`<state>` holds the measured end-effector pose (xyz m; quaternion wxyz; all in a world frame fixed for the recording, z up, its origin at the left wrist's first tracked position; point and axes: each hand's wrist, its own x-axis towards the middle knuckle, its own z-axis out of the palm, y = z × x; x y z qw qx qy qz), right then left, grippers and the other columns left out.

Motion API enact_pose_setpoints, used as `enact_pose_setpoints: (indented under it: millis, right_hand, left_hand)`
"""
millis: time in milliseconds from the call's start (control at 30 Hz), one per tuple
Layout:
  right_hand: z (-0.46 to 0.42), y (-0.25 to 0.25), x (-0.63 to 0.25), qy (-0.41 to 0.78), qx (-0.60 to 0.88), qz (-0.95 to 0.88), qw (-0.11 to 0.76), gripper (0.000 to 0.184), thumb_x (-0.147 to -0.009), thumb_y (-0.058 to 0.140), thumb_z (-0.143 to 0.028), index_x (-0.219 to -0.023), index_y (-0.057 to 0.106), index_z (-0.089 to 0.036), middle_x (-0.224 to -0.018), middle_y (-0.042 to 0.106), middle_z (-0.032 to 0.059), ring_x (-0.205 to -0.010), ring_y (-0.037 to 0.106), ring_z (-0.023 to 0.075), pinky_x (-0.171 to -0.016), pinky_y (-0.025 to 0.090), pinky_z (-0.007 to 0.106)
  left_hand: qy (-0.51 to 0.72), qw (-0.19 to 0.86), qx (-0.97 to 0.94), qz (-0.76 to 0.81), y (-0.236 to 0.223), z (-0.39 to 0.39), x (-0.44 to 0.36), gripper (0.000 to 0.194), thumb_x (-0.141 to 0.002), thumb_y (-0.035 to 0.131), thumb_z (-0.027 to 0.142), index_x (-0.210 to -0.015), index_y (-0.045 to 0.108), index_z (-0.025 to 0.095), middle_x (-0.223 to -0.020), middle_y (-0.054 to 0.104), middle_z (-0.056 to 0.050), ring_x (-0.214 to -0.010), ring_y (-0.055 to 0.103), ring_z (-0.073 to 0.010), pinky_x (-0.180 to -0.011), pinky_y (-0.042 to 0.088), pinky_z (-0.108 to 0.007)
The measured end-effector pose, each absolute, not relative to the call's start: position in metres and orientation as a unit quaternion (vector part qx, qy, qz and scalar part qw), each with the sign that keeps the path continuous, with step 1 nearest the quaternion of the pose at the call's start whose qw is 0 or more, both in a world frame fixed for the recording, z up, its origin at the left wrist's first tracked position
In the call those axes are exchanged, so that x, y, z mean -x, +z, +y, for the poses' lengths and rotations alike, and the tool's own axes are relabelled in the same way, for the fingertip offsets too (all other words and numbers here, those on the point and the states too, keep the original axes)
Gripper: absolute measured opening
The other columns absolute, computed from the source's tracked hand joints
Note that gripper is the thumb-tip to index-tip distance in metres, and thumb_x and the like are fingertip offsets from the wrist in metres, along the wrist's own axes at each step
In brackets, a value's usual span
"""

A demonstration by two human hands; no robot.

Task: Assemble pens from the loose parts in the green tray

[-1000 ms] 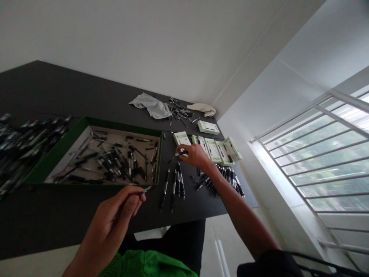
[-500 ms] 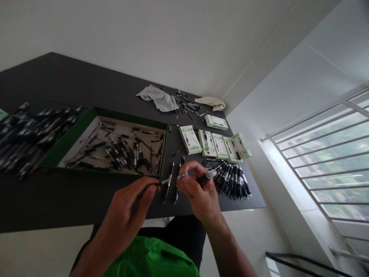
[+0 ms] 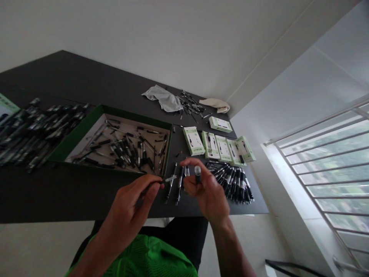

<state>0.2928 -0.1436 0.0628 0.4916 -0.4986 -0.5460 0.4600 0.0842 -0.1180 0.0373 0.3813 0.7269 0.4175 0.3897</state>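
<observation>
My left hand (image 3: pixel 135 198) pinches a slim black pen piece (image 3: pixel 170 179) between thumb and forefinger, its clear, silvery end pointing right. Close by on the right, my right hand (image 3: pixel 209 190) is curled around a pen barrel (image 3: pixel 197 175). That barrel is black with a clear end facing up, and my fingers hide its lower part. The two pieces are apart. On the table between and behind my hands lie a few black pens, one pen (image 3: pixel 179 184) next to my right fingertips.
A green-walled box (image 3: pixel 111 172) holds loose pen parts. Many pens (image 3: pixel 43 132) are piled at left; more pens (image 3: pixel 236 182) fan out at right. Behind them are green-white pen boxes (image 3: pixel 193 141), a grey cloth (image 3: pixel 163 98), a beige cloth (image 3: pixel 216 104) and scattered parts (image 3: pixel 190 104).
My right hand has drawn slightly right, away from the left hand's piece, and turned its barrel upright. The small clear piece at its fingertips no longer shows there; the left piece's clear end looks longer.
</observation>
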Motion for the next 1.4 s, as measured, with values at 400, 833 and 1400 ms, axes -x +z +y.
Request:
enact_pose_setpoints:
  millis: [400, 833, 1400]
  right_hand:
    - [-0.147, 0.125, -0.326, 0.032, 0.508, -0.815, 0.279, 0.011, -0.099, 0.076, -0.029, -0.108, 0.072, -0.025, -0.09, 0.077, -0.0043, -0.076, 0.063, 0.0139, -0.083, 0.041, 0.034]
    - [-0.147, 0.129, -0.326, 0.036, 0.491, -0.83, 0.263, 0.009, -0.1, 0.074, -0.029, -0.107, 0.073, -0.024, -0.088, 0.078, -0.005, -0.076, 0.061, 0.0153, -0.085, 0.036, 0.035]
    - [-0.145, 0.128, -0.317, 0.05, 0.487, -0.841, 0.23, 0.011, -0.1, 0.075, -0.03, -0.107, 0.073, -0.023, -0.089, 0.078, -0.0052, -0.077, 0.062, 0.0148, -0.087, 0.035, 0.035]
  left_hand:
    - [0.426, 0.232, -0.787, 0.38, 0.033, -0.115, -0.077, 0.013, -0.108, 0.057, 0.028, -0.11, 0.07, 0.024, -0.097, 0.076, 0.002, -0.09, 0.073, -0.0129, -0.083, 0.055, -0.021]
    - [0.416, 0.202, -0.806, 0.37, 0.033, -0.116, -0.079, 0.014, -0.11, 0.054, 0.03, -0.11, 0.067, 0.024, -0.096, 0.075, 0.003, -0.088, 0.072, -0.0126, -0.082, 0.055, -0.023]
    - [0.412, 0.212, -0.813, 0.353, 0.034, -0.119, -0.077, 0.014, -0.109, 0.055, 0.028, -0.109, 0.068, 0.024, -0.093, 0.075, 0.001, -0.086, 0.07, -0.0156, -0.079, 0.054, -0.026]
